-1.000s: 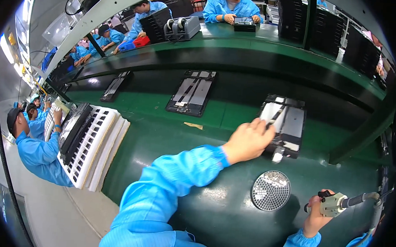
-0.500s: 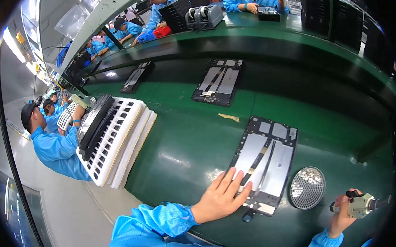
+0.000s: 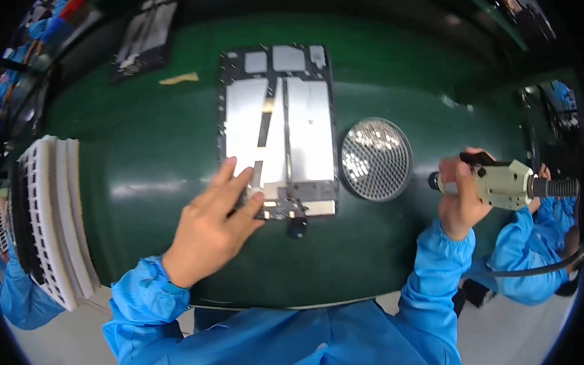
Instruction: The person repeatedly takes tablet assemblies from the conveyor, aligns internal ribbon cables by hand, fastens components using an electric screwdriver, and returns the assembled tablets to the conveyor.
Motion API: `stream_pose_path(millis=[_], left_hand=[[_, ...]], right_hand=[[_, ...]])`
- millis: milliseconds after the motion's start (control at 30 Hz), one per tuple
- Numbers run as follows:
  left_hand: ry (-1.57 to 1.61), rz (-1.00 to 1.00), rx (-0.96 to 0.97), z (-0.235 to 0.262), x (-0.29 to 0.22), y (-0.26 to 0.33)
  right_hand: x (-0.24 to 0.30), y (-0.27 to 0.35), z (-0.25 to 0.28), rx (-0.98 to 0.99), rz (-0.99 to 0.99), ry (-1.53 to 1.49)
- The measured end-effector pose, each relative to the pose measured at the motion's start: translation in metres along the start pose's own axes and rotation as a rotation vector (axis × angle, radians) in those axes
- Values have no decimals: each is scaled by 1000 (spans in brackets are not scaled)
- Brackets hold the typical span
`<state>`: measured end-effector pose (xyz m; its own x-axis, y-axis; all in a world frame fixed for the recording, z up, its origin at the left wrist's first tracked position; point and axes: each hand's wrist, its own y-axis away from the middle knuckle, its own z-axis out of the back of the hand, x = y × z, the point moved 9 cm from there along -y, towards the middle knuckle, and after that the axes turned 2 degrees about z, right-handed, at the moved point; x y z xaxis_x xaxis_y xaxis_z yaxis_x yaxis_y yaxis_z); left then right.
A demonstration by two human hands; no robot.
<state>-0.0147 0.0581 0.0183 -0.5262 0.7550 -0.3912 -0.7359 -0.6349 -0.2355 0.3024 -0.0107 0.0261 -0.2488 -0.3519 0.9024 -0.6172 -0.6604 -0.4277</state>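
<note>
An opened tablet (image 3: 311, 130), with a black frame and silver battery plates, lies back side up in front of me. Flat on its lower left corner rest the spread fingers of my left hand (image 3: 213, 228). A small black piece (image 3: 297, 227) on a short flex sticks out at the tablet's near edge. My right hand (image 3: 461, 201) grips a pale green electric screwdriver (image 3: 510, 185) above the table, its black nose pointing left and its ribbed cord end right. Between that hand and the tablet sits a round dish (image 3: 377, 159) with a grid of holes full of shiny bits.
Another opened tablet (image 3: 146, 33) lies at the far left, near a yellowish strip (image 3: 179, 79). White foam trays (image 3: 65, 217) are stacked at the left table edge. A dark cord (image 3: 538, 269) hangs at the right, where a co-worker in blue (image 3: 525, 261) sits.
My view has swung left-to-right and down, so the tablet now appears nearer the middle. My left hand stays on the tablet; my right still holds the screwdriver, which points more level.
</note>
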Motion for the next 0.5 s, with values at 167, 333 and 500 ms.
stream_pose_path(millis=[167, 333, 500], left_hand=[[72, -2, 31, -6, 3, -5], [43, -8, 75, -8, -6, -5], [-161, -296, 127, -23, -51, -12]], right_hand=[[3, -2, -1, 55, 24, 42], [2, -2, 7, 46, 17, 45], [1, -2, 10, 48, 7, 45]])
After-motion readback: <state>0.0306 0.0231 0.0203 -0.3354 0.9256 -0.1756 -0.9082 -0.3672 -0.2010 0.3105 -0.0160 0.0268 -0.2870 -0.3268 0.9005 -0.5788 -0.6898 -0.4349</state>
